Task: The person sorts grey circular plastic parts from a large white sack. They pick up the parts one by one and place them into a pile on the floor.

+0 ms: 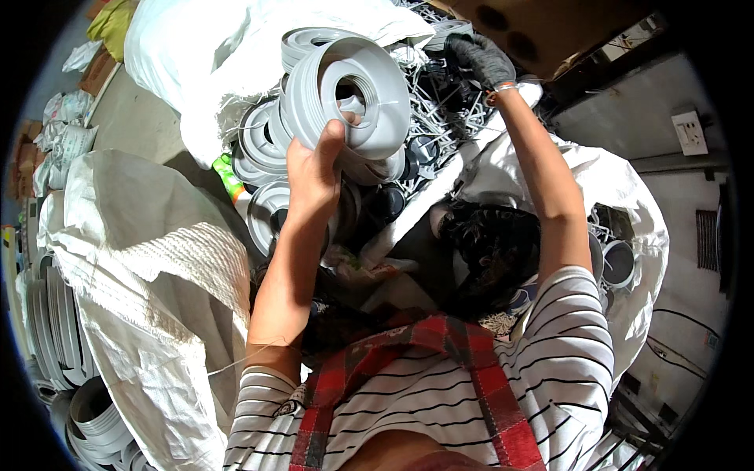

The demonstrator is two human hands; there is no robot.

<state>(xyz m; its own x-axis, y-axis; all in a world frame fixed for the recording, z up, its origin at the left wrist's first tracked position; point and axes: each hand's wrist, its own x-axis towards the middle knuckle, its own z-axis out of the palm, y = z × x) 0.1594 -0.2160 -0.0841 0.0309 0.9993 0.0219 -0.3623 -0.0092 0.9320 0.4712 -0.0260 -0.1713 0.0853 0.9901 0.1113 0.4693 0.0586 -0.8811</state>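
Observation:
My left hand (314, 169) is bare and grips a stack of grey-white plastic rings (353, 102) by its lower rim, holding it up tilted toward me. More rings of the same kind (263, 145) lie stacked in the open white woven sack (188, 47) just behind it. My right hand (483, 59) wears a dark glove and reaches far forward into a heap of white plastic strips and dark parts (440, 102). Whether its fingers have closed on a piece is hidden by the glove and the heap.
A large white sack (149, 290) stands at my left, with further stacked rings (59, 330) beside it at the left edge. Another white sack (620, 204) with dark round parts is at my right. A brown cardboard box (542, 27) sits at the far top. A wall socket (689, 132) is at right.

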